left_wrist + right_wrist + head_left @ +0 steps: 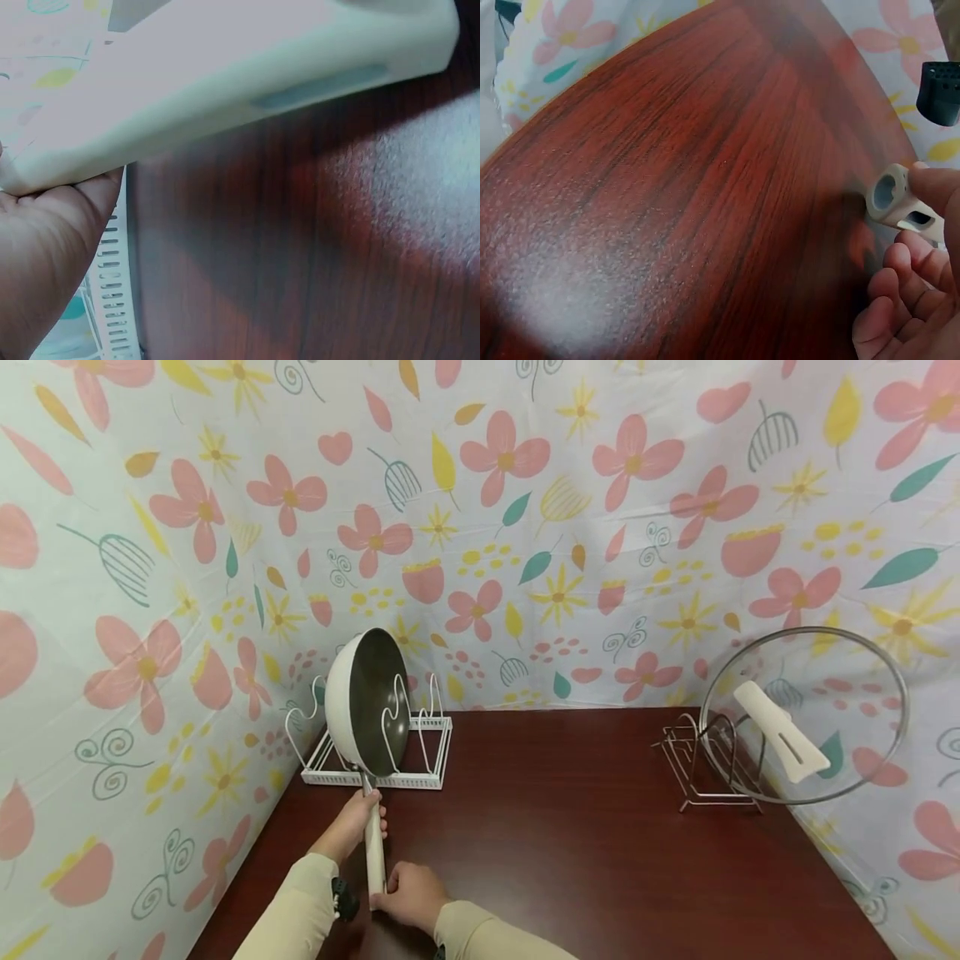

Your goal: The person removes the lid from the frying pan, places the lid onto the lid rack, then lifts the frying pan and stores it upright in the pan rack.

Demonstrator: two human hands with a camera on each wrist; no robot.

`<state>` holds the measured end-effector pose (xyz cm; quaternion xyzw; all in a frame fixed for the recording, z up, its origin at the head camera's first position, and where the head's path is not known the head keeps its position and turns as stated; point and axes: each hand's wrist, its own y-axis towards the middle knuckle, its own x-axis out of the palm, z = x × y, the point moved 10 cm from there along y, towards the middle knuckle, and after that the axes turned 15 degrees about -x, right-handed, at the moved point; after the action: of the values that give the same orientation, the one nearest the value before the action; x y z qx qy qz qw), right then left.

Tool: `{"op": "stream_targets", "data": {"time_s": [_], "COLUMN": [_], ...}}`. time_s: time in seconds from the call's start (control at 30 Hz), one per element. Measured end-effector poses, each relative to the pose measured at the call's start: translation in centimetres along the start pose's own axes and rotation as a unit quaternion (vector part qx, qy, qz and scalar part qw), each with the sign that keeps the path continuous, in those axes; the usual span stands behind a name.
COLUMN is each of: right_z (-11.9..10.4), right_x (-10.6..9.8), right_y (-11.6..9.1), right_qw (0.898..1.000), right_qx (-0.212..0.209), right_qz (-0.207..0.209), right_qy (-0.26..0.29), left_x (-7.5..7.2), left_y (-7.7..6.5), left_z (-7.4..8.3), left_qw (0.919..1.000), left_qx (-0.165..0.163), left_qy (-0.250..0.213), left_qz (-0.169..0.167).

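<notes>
A wok point(375, 702), white outside and dark inside, stands on its side in a white wire rack point(337, 779), its cream handle point(374, 852) pointing toward me. My left hand point(352, 822) grips that handle close to the wok's body; in the left wrist view the left hand point(52, 255) lies against its far part. At the near end, my right hand point(416, 893) pinches the handle between thumb and fingers. The right wrist view shows the handle's end point(900, 206) with its hanging hole, the other fingers of the right hand point(919, 292) curled below it.
On the right, a glass lid point(870, 693) with a cream knob handle point(780, 731) leans upright in a dark wire rack point(720, 797). The reddish-brown table point(555, 827) meets a flower-printed cloth point(525, 568) at the back and sides.
</notes>
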<state>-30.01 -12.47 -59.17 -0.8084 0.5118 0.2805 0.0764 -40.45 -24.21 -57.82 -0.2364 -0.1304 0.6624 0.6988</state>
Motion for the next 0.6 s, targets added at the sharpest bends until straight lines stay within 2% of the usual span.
{"op": "stream_targets", "data": {"time_s": [0.3,0.37,0.43,0.47,0.53,0.6], "right_z": [1.0,1.1,1.1,1.2,1.3,1.6], "right_x": [-0.6,-0.6,-0.6,-0.6,-0.7,-1.1], "right_y": [-0.1,-0.2,-0.2,-0.2,-0.2,-0.4], "right_qw": [1.000,0.999,0.999,0.999,0.998,0.995], "right_qx": [0.005,-0.007,-0.026,-0.034,-0.057,-0.070], "right_qz": [0.012,0.015,0.010,0.002,-0.025,-0.068], "right_qy": [-0.026,-0.027,-0.028,-0.022,-0.020,-0.017], "left_x": [0.7,0.6,0.4,0.3,0.0,-0.2], "left_y": [0.4,0.4,0.3,0.2,-0.3,-1.0], "left_z": [0.0,-0.1,-0.1,0.0,0.6,1.5], "left_qw": [0.9999,1.0000,0.9988,0.9960,0.9824,0.9573], "left_qx": [0.004,0.001,0.000,0.004,0.017,0.030], "left_qy": [-0.008,0.009,0.046,0.083,0.174,0.268], "left_qz": [-0.007,0.002,0.017,0.032,0.067,0.104]}}
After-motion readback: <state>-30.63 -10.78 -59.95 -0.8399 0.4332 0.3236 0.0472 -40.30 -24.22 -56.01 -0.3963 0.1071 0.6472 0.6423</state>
